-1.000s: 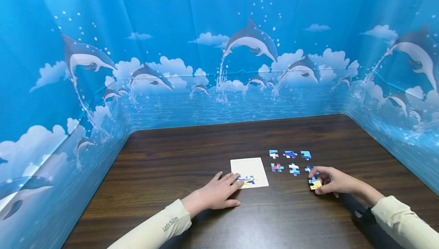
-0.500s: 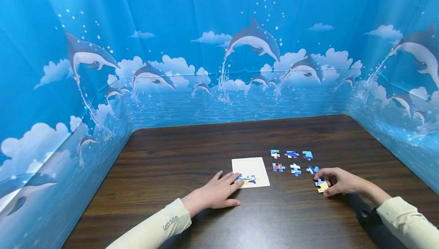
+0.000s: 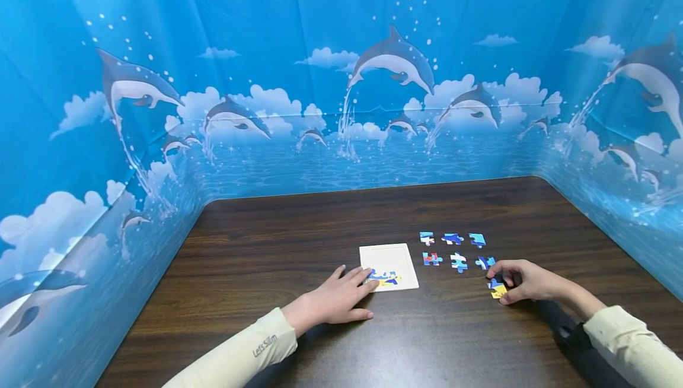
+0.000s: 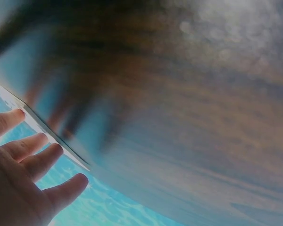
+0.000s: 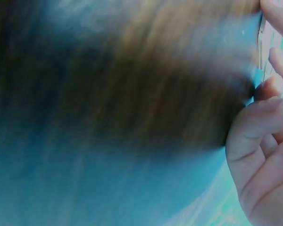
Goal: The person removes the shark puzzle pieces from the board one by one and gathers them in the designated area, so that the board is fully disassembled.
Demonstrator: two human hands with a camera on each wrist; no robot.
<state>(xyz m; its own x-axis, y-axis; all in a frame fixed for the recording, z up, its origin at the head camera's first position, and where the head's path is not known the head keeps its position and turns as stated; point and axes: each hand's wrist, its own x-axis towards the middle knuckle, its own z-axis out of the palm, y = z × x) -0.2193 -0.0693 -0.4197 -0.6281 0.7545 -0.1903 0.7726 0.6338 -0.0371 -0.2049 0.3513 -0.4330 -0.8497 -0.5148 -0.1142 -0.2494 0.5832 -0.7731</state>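
Observation:
A white puzzle board (image 3: 385, 253) lies on the dark wood table, its lower part filled with blue and yellow pieces (image 3: 388, 277). My left hand (image 3: 341, 299) rests flat with spread fingers, fingertips over the board's lower left corner. In the left wrist view, those fingers (image 4: 42, 161) reach the board's edge (image 4: 56, 134). At the right, my right hand (image 3: 533, 283) pinches a blue and yellow jigsaw piece (image 3: 497, 289) between thumb and index finger, low over the table. The right wrist view shows the thumb (image 5: 257, 122) bent toward the fingers; the piece is mostly hidden there.
Several loose jigsaw pieces lie in two rows between board and right hand, among them a red and blue one (image 3: 431, 259) and a blue and white one (image 3: 485, 263) close to the right fingertips. A blue dolphin curtain (image 3: 320, 162) borders the table's back and sides.
My right hand has shifted slightly right with the pinched jigsaw piece, uncovering the loose piece behind it, and the held piece has turned a little. The left hand stays put.

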